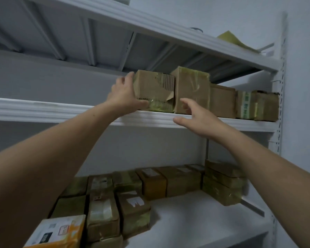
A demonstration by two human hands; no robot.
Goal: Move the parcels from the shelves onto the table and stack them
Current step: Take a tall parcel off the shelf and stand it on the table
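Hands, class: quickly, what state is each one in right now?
Left hand: grips the left end of the torn parcel on the middle shelf.
Right hand: open, fingers spread, holding nothing.

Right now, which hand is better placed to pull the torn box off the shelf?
Left. The left hand grips the torn box by its left side, while the right hand hovers open in front of the taller box beside it.
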